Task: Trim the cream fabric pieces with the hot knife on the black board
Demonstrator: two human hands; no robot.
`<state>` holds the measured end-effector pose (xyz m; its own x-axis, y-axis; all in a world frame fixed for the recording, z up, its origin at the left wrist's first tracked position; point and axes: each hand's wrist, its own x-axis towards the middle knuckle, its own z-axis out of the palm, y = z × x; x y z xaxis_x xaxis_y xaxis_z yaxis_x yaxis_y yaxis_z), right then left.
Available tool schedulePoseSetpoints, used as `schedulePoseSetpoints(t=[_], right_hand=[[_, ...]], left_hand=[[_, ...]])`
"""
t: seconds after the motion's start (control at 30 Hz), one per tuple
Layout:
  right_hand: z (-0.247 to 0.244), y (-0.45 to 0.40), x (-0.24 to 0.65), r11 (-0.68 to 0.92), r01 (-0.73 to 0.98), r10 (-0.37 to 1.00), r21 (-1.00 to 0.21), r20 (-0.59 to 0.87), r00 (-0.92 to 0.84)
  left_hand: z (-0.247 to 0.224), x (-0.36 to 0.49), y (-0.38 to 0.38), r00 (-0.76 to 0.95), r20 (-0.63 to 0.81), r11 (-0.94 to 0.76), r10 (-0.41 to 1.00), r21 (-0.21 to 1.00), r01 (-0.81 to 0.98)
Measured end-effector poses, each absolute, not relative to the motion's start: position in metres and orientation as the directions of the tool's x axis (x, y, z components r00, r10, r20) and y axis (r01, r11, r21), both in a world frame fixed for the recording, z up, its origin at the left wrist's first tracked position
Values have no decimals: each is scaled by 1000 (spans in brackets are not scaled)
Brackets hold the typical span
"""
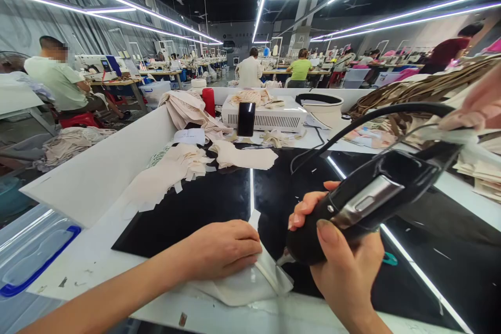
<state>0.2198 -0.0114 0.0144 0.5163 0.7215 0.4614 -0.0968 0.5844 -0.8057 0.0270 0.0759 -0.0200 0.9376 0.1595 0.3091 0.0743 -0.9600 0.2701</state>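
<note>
My left hand (225, 249) rests on a cream fabric piece (238, 287) at the table's front edge, fingers bent together and holding its folded edge down. In my right hand (344, 266) is a black corded hand tool (352, 209) with a silver side panel, my thumb and fingers wrapped round its rounded end. The tool's small tip points toward the fabric's right edge. Whether it touches the cloth I cannot tell. Under both hands lies a glossy black board (282, 193). Another person's hand (475, 102) is at the tool's far end, by the cord and some translucent wrapping.
Stacked cream fabric pieces (172, 172) lie at left, with another cut stack (246, 157) beyond. Behind stand a phone (246, 119), a white vented box (277, 112) and a red thread cone (208, 102). The tool's black cord (352, 124) arches across the right. A white partition (105, 167) borders the left.
</note>
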Motion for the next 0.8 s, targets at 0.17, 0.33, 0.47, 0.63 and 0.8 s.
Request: schedulePoseSetpoints(t=[0.17, 0.33, 0.47, 0.63, 0.8], right_hand=[[13, -11, 219, 588, -88, 718, -804, 469, 515], [14, -12, 218, 588, -93, 720, -804, 467, 513], [16, -9, 218, 584, -93, 714, -806, 456, 531], [18, 0, 215, 606, -93, 689, -790, 463, 557], [17, 3, 212, 592, -87, 711, -801, 469, 523]], left_hand=[[-19, 25, 75, 958, 250, -971, 139, 222, 82], [-22, 25, 72, 954, 271, -980, 124, 185, 75], [-23, 24, 70, 947, 300, -984, 120, 160, 74], [-25, 24, 69, 948, 296, -987, 120, 136, 82], [-27, 24, 69, 950, 286, -985, 129, 145, 90]])
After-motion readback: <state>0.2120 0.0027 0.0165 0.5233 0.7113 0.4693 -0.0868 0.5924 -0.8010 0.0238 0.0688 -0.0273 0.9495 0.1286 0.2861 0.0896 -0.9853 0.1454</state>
